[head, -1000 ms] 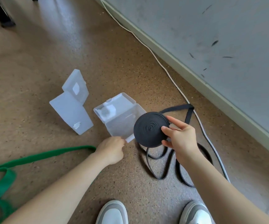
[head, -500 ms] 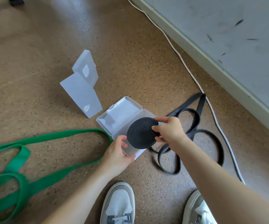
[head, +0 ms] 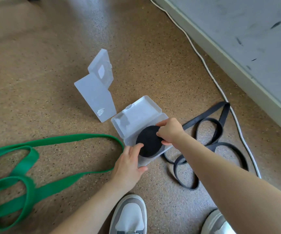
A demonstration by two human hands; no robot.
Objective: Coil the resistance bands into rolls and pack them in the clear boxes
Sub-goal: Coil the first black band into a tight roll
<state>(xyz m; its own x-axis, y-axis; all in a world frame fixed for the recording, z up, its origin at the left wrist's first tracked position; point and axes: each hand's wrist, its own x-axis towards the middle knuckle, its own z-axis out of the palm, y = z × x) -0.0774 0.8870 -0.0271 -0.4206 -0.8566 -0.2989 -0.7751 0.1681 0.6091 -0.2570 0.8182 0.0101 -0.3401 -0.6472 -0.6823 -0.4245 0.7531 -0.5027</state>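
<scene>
A black coiled band roll (head: pixel 149 143) lies flat in the near half of an open clear box (head: pixel 137 118) on the floor. My right hand (head: pixel 169 130) pinches the roll's right edge from above. My left hand (head: pixel 128 164) holds the box's near left corner, thumb under its front edge and fingers at the roll's rim. A second clear box (head: pixel 96 91) stands open to the upper left. A loose black band (head: pixel 210 144) sprawls to the right of the box. A green band (head: pixel 28 168) lies uncoiled at the left.
A white cable (head: pixel 209 70) runs along the floor beside the grey wall's skirting (head: pixel 237 65) at the right. My two shoes (head: pixel 129 217) are at the bottom edge. Speckled brown floor spreads to the upper left.
My right hand brought the black roll down from the air into the open box. My left hand moved from the box's front edge to its near left corner. The view shifted left.
</scene>
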